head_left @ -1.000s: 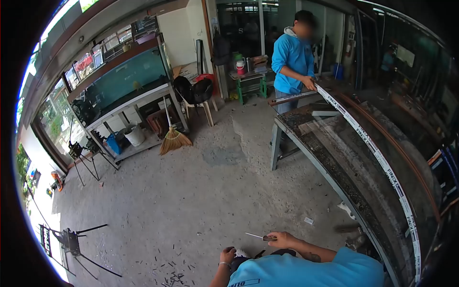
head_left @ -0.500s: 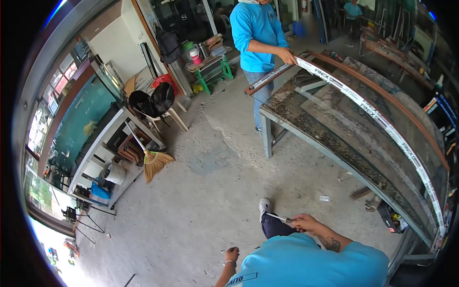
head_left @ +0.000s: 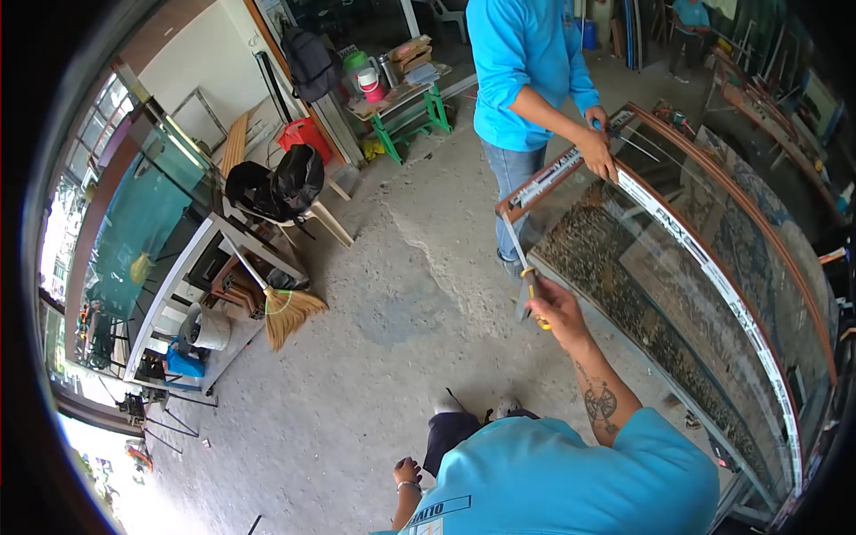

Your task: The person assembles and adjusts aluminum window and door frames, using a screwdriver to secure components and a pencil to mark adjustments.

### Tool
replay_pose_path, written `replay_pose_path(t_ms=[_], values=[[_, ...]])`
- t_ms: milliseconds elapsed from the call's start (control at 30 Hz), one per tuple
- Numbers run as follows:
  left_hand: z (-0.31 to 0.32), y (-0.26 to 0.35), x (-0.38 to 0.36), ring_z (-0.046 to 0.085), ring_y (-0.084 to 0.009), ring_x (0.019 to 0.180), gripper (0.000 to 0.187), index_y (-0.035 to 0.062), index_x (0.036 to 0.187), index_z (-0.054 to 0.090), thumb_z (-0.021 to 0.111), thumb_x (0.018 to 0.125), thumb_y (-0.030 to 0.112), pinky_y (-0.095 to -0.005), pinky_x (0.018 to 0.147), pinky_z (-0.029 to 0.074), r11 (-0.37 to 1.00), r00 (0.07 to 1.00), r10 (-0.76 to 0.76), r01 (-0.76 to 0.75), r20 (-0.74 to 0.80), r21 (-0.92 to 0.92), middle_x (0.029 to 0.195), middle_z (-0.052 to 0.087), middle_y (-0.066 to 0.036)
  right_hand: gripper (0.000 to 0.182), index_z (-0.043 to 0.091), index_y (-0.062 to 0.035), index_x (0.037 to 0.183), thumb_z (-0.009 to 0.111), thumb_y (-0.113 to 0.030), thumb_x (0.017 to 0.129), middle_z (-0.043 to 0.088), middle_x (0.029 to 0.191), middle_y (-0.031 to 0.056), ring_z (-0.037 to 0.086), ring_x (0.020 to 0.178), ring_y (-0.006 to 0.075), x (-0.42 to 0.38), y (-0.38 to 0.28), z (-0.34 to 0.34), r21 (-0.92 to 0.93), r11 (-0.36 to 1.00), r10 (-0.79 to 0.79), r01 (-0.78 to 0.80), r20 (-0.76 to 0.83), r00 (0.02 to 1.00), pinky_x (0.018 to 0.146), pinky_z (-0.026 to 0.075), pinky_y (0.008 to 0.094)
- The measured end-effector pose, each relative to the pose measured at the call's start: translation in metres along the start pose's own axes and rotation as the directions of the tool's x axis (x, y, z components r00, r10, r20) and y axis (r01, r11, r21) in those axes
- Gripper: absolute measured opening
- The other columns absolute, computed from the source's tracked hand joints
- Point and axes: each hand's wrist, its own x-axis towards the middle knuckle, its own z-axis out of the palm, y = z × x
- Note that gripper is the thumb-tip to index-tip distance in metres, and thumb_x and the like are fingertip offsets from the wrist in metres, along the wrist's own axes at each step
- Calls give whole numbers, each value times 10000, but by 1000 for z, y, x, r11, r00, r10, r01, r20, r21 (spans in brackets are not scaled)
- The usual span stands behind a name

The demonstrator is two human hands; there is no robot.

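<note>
My right hand point(head_left: 559, 314) is wrapped round the yellow and black handle of a screwdriver point(head_left: 532, 283). Its long shaft points up and away, the tip right at the near left corner of a brown frame point(head_left: 510, 209) holding a glass panel. White printed tape point(head_left: 678, 230) runs along the frame. My left hand point(head_left: 407, 471) hangs low at my side, fingers curled, nothing visible in them. Across the corner, a co-worker's hand point(head_left: 596, 153) rests on the frame's edge. The co-worker's other hand point(head_left: 596, 116) is at a blue-handled tool.
The frame lies over a worn metal-edged table point(head_left: 606, 267) at right. On the left are a broom point(head_left: 290, 312), a chair with black bags point(head_left: 276, 183) and a rack point(head_left: 178, 294) with glass. A green bench point(head_left: 392, 111) with containers stands at the back.
My right hand has risen forward from beside my leg, bringing the screwdriver to the frame's corner. The co-worker's second hand now shows over the frame. My left hand stays low.
</note>
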Motion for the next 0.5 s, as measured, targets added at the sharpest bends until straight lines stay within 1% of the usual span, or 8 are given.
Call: replay_pose_path(t_ms=[67,167,233,300,367,400,433,500], values=[[33,39,4,611,-208,754,276,77,1036,620,561,821,240,-369,618,470,995,998,9,-15,56,96,860,646,-81,462,507,28,1180,672,-161,792,615,857,74,581,740,113,36,-14,-10,-263,944,-238,197,-133,962,638,474,260],[76,112,5,632,-258,856,313,86,1058,631,583,824,287,-407,759,491,913,973,121,-186,194,364,957,658,-143,459,539,34,1123,667,-96,701,640,921,139,632,865,240,95,-15,-31,-845,531,-471,59,-236,850,738,498,339],[101,138,52,598,-211,697,371,41,1026,601,578,839,360,-362,548,476,920,936,143,-245,321,305,843,616,-82,437,550,15,1114,652,-80,699,639,943,151,632,889,257,130,-10,-47,-880,475,-433,23,-211,877,747,498,347],[120,161,111,618,-222,718,364,84,1037,602,562,834,384,-378,592,493,887,898,202,-338,391,316,883,633,-90,419,560,-3,1105,638,-65,698,638,964,163,632,912,275,164,-10,-53,-912,411,-397,0,-179,900,756,499,354],[138,214,168,644,-265,790,298,150,1038,602,555,826,354,-397,653,503,316,787,200,-616,584,722,946,648,-108,367,580,-22,1072,612,-48,707,629,982,175,631,896,283,198,-10,-36,-857,514,-321,38,-151,935,749,497,353],[145,232,196,637,-296,878,256,200,1030,609,549,809,313,-411,712,499,-41,657,316,-712,685,701,979,648,-123,365,585,-29,1078,619,-44,715,625,982,182,630,887,290,216,-13,-23,-841,541,-273,6,-169,947,741,496,352],[155,266,223,618,-319,928,263,182,1022,615,551,790,288,-451,728,491,-127,658,114,-733,744,668,991,642,-138,363,589,-35,1084,626,-39,723,621,982,190,628,877,296,229,-21,-2,-823,568,-211,-33,-185,960,733,494,352],[196,380,280,622,-319,907,250,142,975,637,540,779,265,-452,730,483,-160,608,107,-770,787,617,937,657,-142,374,589,-46,1100,644,-61,731,624,988,181,628,878,297,291,-20,33,-822,567,-154,-55,-172,973,731,494,356]])
